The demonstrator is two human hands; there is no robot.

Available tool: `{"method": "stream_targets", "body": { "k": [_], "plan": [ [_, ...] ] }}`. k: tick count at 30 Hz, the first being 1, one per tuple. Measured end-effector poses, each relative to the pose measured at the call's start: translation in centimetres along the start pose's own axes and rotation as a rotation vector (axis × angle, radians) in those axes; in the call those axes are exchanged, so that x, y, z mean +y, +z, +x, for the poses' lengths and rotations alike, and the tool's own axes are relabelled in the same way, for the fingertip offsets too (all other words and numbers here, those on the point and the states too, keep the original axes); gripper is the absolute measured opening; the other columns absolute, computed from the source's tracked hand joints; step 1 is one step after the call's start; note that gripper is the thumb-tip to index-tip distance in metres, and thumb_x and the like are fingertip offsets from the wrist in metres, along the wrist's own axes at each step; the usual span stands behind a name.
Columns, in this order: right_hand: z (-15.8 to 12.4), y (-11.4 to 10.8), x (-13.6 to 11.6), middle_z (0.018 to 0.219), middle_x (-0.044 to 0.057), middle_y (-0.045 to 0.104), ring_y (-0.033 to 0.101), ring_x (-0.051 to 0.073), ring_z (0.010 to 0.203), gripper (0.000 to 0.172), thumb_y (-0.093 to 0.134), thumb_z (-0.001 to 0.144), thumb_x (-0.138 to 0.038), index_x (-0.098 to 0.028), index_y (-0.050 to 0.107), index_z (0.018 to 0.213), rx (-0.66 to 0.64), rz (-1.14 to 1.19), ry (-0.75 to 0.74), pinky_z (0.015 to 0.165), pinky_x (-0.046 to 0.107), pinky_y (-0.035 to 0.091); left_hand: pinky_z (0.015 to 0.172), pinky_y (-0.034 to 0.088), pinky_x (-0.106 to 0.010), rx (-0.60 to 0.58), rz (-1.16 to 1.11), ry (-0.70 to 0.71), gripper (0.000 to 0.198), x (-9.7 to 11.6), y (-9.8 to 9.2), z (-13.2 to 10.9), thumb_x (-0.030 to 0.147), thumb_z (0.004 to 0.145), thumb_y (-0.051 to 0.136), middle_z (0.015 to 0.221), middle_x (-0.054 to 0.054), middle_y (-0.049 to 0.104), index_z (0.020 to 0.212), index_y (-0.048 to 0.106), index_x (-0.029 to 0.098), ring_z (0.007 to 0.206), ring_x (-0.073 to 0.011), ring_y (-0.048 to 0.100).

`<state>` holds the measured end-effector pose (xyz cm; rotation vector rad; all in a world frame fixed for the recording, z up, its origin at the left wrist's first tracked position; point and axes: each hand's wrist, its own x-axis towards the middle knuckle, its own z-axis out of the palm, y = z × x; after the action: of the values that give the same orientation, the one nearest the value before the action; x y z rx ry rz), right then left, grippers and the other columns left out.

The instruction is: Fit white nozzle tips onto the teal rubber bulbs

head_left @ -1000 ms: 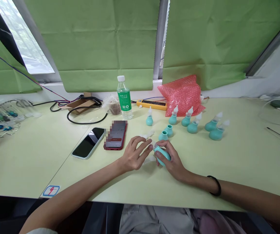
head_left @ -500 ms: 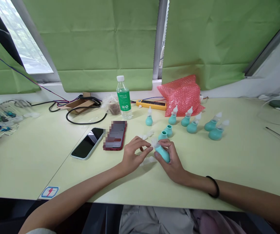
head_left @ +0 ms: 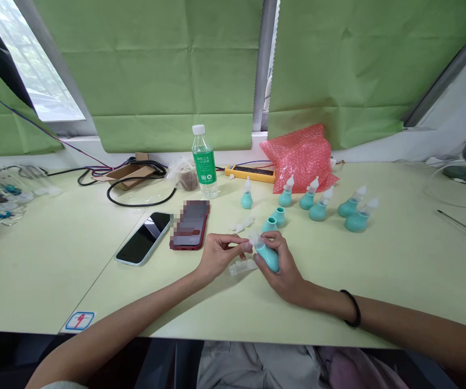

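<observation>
My right hand (head_left: 283, 267) wraps round a turquoise squeeze bulb (head_left: 268, 258) of a nasal aspirator, its neck tilted up to the left. At that neck sits a translucent plastic piece (head_left: 254, 239). My left hand (head_left: 220, 258) has thumb and fingers pinched together at the left end of this piece; the fingertips partly hide the contact. Under the hands a clear plastic tube (head_left: 242, 267) lies on the table. Small translucent nozzle tips (head_left: 242, 224) lie just beyond my left fingers. Two open turquoise bulbs (head_left: 270, 224) stand beyond my right hand.
Several bulbs with fitted nozzles (head_left: 317, 210) stand at the back right, near a red bubble-wrap bag (head_left: 301, 159). Two phones (head_left: 143, 239) and a water bottle (head_left: 205, 165) are left of centre. A screwdriver (head_left: 461, 225) lies far right; cables and a cardboard box (head_left: 129, 177) lie behind.
My left fingers have closed from a loose curl into a pinch at the translucent piece. The bulb and my right hand have shifted slightly left. The clear tube shows more fully.
</observation>
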<state>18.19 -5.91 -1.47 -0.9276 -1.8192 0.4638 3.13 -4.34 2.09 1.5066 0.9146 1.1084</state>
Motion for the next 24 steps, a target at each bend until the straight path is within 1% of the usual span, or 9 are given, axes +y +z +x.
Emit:
{"method": "stream_targets", "body": {
  "k": [2,4,7,10,13,18,24],
  "plan": [
    [0.0,0.0,0.0,0.096,0.008,0.038,0.044,0.019,0.089,0.024,0.044,0.074,-0.018,-0.021,0.030,0.094,-0.005,-0.026,-0.006,0.068,0.033,0.041,0.049,0.046,-0.024,0.046,-0.013,0.011,0.020,-0.2,0.2,-0.3,0.029,0.061,0.062,0.060,-0.004,0.060,0.069,0.065,0.011,0.048,-0.0103,0.052],
    [-0.1,0.1,0.0,0.097,0.008,0.037,0.044,0.019,0.087,0.024,0.043,0.075,-0.018,-0.021,0.029,0.094,-0.007,-0.056,-0.017,0.068,0.033,0.041,0.048,0.047,-0.024,0.106,-0.009,0.053,0.019,-0.5,0.6,-0.6,0.027,0.062,0.061,0.062,-0.004,0.059,0.071,0.064,0.011,0.049,-0.0101,0.052],
    [-0.1,0.3,0.1,0.097,0.008,0.037,0.045,0.018,0.085,0.023,0.042,0.075,-0.017,-0.021,0.030,0.094,0.015,-0.072,-0.021,0.068,0.032,0.041,0.049,0.048,-0.023,0.156,0.005,0.115,0.017,-0.6,1.2,-0.9,0.025,0.065,0.058,0.064,-0.004,0.058,0.072,0.064,0.011,0.052,-0.0095,0.052],
    [-0.1,0.4,0.2,0.096,0.007,0.037,0.044,0.017,0.087,0.021,0.043,0.075,-0.018,-0.020,0.031,0.092,0.047,-0.046,-0.007,0.071,0.032,0.040,0.052,0.049,-0.024,0.168,-0.021,0.087,0.018,-0.5,1.5,-0.9,0.025,0.066,0.057,0.065,-0.004,0.058,0.074,0.064,0.011,0.056,-0.0103,0.053],
    [0.0,0.4,0.2,0.095,0.007,0.036,0.043,0.017,0.087,0.021,0.043,0.075,-0.018,-0.021,0.031,0.092,0.069,-0.033,0.008,0.072,0.032,0.039,0.053,0.049,-0.025,0.193,-0.048,0.040,0.018,-0.3,1.5,-1.0,0.026,0.064,0.059,0.067,-0.005,0.060,0.074,0.065,0.011,0.055,-0.0103,0.053],
    [0.0,0.3,0.2,0.095,0.008,0.037,0.044,0.017,0.085,0.022,0.043,0.075,-0.019,-0.020,0.031,0.094,0.044,-0.055,0.015,0.072,0.033,0.039,0.051,0.048,-0.024,0.213,-0.057,0.051,0.015,-0.1,1.6,-1.1,0.024,0.061,0.061,0.065,-0.004,0.060,0.069,0.066,0.012,0.053,-0.0100,0.051],
    [0.0,0.4,0.2,0.096,0.008,0.037,0.044,0.018,0.087,0.023,0.044,0.074,-0.018,-0.019,0.032,0.093,0.030,-0.060,-0.005,0.072,0.033,0.039,0.051,0.046,-0.022,0.207,-0.034,0.009,0.014,0.0,1.5,-1.1,0.023,0.063,0.059,0.064,-0.004,0.059,0.066,0.063,0.010,0.053,-0.0093,0.051]
  ]
}}
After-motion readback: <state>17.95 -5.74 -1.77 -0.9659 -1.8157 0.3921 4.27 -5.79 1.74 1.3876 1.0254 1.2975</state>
